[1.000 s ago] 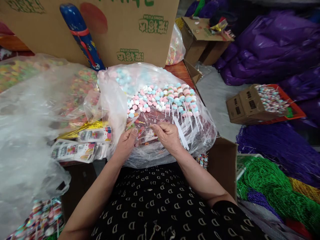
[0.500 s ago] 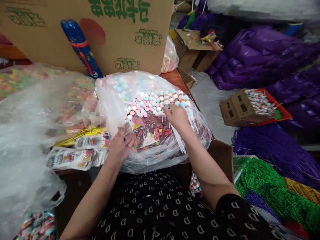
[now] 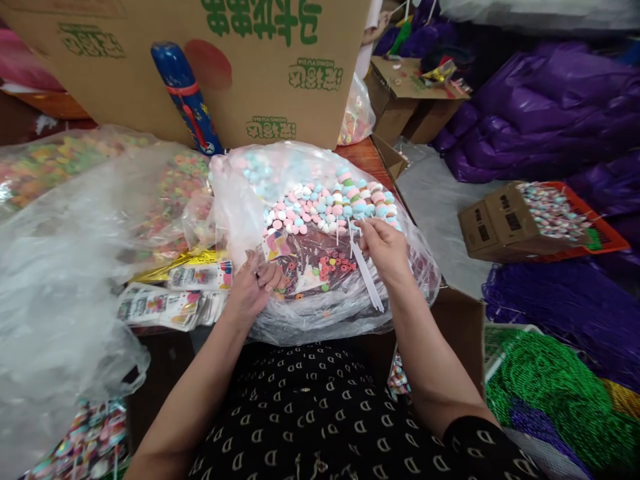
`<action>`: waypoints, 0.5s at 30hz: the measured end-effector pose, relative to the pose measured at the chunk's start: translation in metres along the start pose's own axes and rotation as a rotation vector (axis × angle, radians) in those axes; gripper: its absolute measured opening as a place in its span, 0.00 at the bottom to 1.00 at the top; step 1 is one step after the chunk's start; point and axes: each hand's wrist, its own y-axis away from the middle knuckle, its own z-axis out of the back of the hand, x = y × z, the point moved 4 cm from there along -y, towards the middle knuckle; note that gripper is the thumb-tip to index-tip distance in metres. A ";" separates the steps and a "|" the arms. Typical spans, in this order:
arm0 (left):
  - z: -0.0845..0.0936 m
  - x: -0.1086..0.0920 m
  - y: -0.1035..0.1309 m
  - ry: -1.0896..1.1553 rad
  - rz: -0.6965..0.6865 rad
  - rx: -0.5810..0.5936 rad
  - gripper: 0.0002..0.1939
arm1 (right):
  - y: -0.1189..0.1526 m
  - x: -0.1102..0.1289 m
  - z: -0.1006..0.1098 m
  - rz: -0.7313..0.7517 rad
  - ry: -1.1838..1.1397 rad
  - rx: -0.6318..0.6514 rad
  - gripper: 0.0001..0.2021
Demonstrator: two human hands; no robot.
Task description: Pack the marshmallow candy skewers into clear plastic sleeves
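Note:
My right hand [image 3: 386, 248] is closed in a pinch on the stick end of a candy skewer [image 3: 352, 193], threaded with pastel blue, pink, white and green pieces. Other candy skewers [image 3: 377, 197] lie close behind it, with white sticks [image 3: 369, 280] pointing towards me. My left hand [image 3: 256, 283] has its fingers closed on a clear printed wrapper [image 3: 278, 246], whose pink and yellow print shows beside the fingertips. Between the hands, small red candy rings [image 3: 337, 265] lie on clear plastic. Loose pastel candies [image 3: 300, 210] are heaped in a large open plastic bag [image 3: 237, 207].
Stacked printed wrappers [image 3: 163, 305] lie left of my left hand. A blue bottle [image 3: 185, 97] leans against a big cardboard box [image 3: 270, 73]. Bags of coloured candy [image 3: 90, 160] cover the left. To the right stand a carton of wrapped sweets [image 3: 500, 223] and green bead strands [image 3: 555, 393].
My right hand has drawn back towards me from the skewers, bringing one candy skewer by its stick. My left hand stays at the wrapper. The whole view has shifted slightly.

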 end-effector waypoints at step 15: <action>-0.003 0.007 0.001 -0.108 0.050 0.048 0.34 | 0.064 0.015 0.033 0.304 -0.017 0.331 0.08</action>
